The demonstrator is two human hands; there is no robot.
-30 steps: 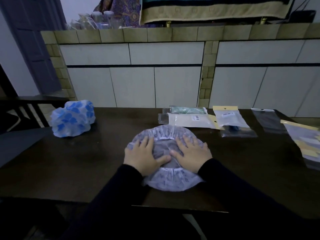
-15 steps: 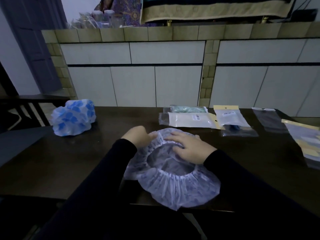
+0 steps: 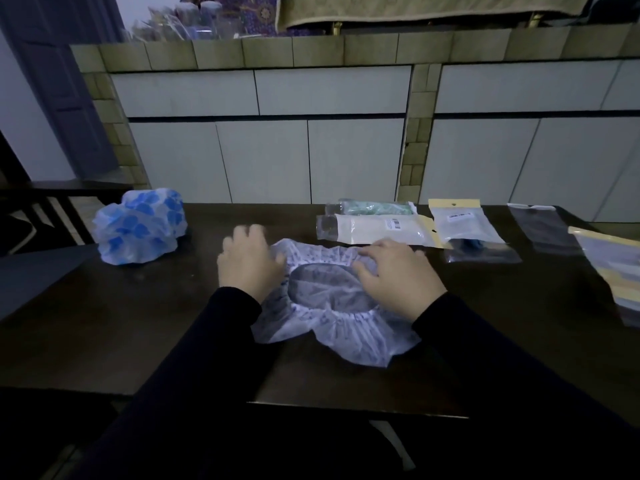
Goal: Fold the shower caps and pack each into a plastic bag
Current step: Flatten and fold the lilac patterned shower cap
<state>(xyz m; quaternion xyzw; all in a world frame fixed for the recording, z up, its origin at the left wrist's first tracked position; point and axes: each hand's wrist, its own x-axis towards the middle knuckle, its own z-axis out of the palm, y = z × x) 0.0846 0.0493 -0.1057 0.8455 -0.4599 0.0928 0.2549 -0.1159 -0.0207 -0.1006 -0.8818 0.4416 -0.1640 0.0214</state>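
One dark table (image 3: 138,323) is carrying everything, and behind it one tiled counter (image 3: 311,50) is standing with white panels. One white shower cap (image 3: 346,334) is lying open side up near the front edge of the table, its elastic ring showing. One heap of blue-patterned shower caps (image 3: 138,230) is sitting well apart at the left; I cannot count the caps in it. Four filled plastic bags (image 3: 377,230) and one empty clear bag (image 3: 540,226) are lying at the far right side. The left hand (image 3: 247,263) is gripping the left rim of the white cap with curled fingers. The right hand (image 3: 398,275) is pinching the far rim, fingers bent.
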